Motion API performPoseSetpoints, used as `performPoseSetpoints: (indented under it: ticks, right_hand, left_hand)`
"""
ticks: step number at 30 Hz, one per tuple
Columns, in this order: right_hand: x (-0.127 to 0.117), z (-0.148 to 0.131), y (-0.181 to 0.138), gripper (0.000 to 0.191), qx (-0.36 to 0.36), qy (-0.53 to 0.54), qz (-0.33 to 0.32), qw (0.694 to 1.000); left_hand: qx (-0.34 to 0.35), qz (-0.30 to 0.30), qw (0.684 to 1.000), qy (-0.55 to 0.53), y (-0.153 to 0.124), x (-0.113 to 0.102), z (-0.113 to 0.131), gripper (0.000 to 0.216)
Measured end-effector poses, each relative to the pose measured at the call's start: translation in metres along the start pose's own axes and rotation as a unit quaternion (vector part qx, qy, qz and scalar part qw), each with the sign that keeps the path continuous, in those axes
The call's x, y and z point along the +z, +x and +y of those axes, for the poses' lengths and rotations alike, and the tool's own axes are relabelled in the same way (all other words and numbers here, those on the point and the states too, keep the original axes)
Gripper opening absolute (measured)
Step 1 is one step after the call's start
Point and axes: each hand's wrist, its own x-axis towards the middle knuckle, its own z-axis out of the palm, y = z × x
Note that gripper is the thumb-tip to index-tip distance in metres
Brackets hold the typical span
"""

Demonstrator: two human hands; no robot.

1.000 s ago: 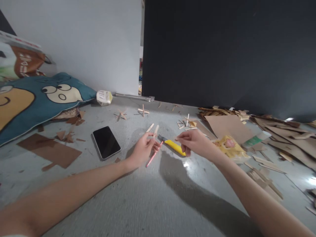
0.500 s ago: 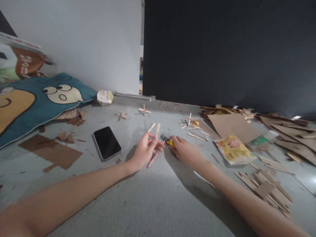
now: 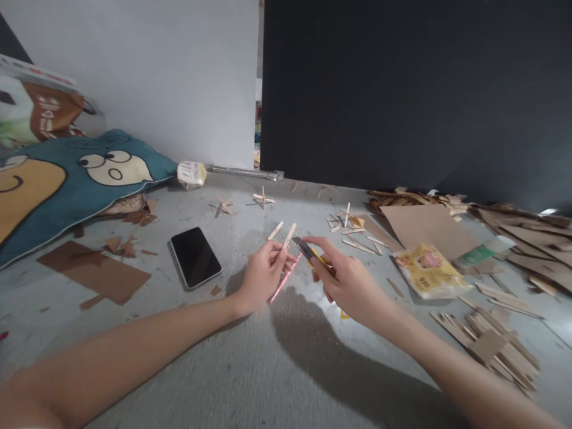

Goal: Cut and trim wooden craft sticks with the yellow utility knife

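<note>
My left hand (image 3: 261, 275) rests on the grey floor and grips two pale wooden craft sticks (image 3: 289, 235) and a pink stick (image 3: 280, 287) that slants down toward me. My right hand (image 3: 346, 280) is lifted just right of it and holds a yellow utility knife (image 3: 308, 251), its dark tip pointing at the sticks in my left hand. The knife tip is close to the sticks, and contact cannot be made out.
A black phone (image 3: 195, 257) lies left of my hands. Brown cardboard pieces (image 3: 96, 276) and a blue cartoon cushion (image 3: 67, 179) are at the left. A yellow snack packet (image 3: 429, 268), cardboard sheets (image 3: 424, 225) and stacked strips (image 3: 491, 345) lie at the right. Loose sticks (image 3: 353, 235) are scattered behind.
My right hand went down to the floor onto the yellow knife, then lifted it and turned its tip toward the sticks. My left hand stayed nearly still.
</note>
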Motion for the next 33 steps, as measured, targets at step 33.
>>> performPoseSetpoints:
  ticks: [33]
  right_hand:
    - [-0.025,0.000,0.008,0.047,0.068,0.223,-0.094,0.968]
  left_hand:
    - [-0.017,-0.043,0.998,-0.044,-0.002,0.000,0.005,0.041]
